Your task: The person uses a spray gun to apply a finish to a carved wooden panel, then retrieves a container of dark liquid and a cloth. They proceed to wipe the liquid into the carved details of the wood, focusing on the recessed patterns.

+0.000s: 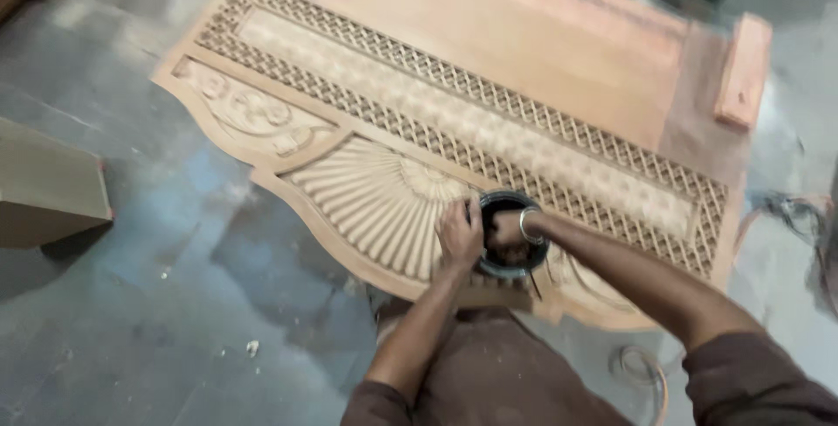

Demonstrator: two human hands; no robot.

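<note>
Between both hands (460, 232) (506, 227): black round tool (513, 256), on carved panel (384, 199).

Woodworking workshop, large carved wooden panel (454, 120) lying flat, dusty concrete floor (148, 286), loose wood block (744, 70)

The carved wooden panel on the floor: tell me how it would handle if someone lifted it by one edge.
The carved wooden panel looks broad and thick, so it is probably heavy and stiff rather than floppy. Its pierced lattice bands seem thin, so gripping there might crack them. Lying flat, it is unlikely to tip or roll while both hands, left hand and right hand, press a round black tool on it.
</note>
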